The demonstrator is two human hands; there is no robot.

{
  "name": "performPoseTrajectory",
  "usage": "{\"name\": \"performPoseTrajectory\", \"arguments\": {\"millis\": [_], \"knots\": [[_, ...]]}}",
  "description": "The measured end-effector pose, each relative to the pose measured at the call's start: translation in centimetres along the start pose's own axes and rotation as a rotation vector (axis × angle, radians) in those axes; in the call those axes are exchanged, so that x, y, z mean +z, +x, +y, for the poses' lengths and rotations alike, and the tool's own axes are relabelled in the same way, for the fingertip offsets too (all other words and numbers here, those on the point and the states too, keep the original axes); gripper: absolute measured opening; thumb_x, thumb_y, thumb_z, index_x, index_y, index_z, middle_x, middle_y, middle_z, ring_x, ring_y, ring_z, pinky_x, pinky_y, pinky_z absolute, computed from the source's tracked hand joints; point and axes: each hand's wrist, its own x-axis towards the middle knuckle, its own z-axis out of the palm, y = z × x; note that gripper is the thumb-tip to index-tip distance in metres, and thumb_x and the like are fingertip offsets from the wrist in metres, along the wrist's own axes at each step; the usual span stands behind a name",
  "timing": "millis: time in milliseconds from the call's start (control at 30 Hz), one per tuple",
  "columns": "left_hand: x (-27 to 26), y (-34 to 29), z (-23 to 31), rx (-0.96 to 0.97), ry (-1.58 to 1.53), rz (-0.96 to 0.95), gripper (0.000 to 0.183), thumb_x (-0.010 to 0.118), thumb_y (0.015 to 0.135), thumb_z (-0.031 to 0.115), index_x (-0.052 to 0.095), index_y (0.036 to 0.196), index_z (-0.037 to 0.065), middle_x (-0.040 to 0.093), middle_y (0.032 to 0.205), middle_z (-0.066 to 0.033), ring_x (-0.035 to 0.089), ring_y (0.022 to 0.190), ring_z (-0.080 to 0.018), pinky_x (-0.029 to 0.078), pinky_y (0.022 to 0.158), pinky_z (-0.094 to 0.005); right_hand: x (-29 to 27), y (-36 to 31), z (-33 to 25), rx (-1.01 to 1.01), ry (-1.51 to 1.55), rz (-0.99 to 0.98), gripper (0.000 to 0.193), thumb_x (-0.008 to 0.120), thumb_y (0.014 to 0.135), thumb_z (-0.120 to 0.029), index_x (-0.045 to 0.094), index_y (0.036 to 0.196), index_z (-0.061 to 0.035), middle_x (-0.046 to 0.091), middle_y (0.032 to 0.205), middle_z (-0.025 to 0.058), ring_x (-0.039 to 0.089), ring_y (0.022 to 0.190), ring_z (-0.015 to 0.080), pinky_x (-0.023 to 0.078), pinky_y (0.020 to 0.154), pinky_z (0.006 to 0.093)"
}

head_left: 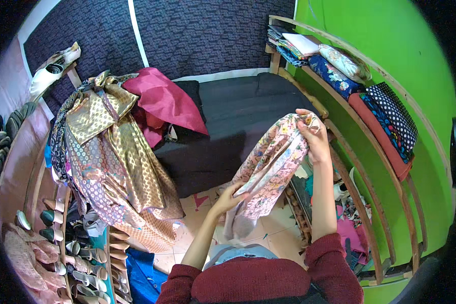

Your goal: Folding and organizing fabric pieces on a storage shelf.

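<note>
A pink floral cloth (pixel 273 164) hangs in loose folds in front of me, its lower end above the tiled floor. My right hand (pixel 314 136) is raised and closed on its gathered top end. Lower down, my left hand (pixel 229 198) grips the cloth's left edge. Beyond the cloth lies a flat bed or bench (pixel 238 114) with a black cover. What kind of garment or fabric piece the floral cloth is, I cannot tell.
Gold and patterned garments (pixel 111 142) drape at the left, with a magenta cloth (pixel 167 99) beside them. Folded fabrics (pixel 385 121) sit along the curved wooden rack (pixel 359 109) at the right. Shoes (pixel 88 266) fill the lower left, next to blue fabric (pixel 143 271).
</note>
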Motion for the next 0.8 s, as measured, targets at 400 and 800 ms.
{"name": "performPoseTrajectory", "arguments": {"millis": [400, 800], "knots": [[-4.2, -2.1, 5.5, 0.248, 0.496, 0.023, 0.027, 0.072, 0.065, 0.019, 0.062, 0.08, -0.002, 0.056, 0.064, -0.01, 0.052, 0.061, -0.0133, 0.041, 0.06, -0.027, -1.3, -0.7, 2.2, 0.001, 0.106, 0.254, 0.027, 0.06, 0.082, -0.002, 0.057, 0.109, -0.0018, 0.061, 0.089, 0.0032, 0.058, 0.078, 0.0094, 0.047, 0.07, 0.0226], [4.4, -2.0, 7.8, -0.056, 0.901, 0.088, 0.042, 0.075, 0.063, 0.035, 0.061, 0.084, 0.002, 0.063, 0.072, -0.0164, 0.063, 0.067, -0.0277, 0.047, 0.06, -0.0364, 4.0, -0.7, 0.8, 0.098, 0.532, 0.336, 0.026, 0.057, 0.082, 0.002, 0.057, 0.107, -0.0016, 0.061, 0.095, 0.0081, 0.061, 0.082, 0.0138, 0.05, 0.072, 0.0253]]}}
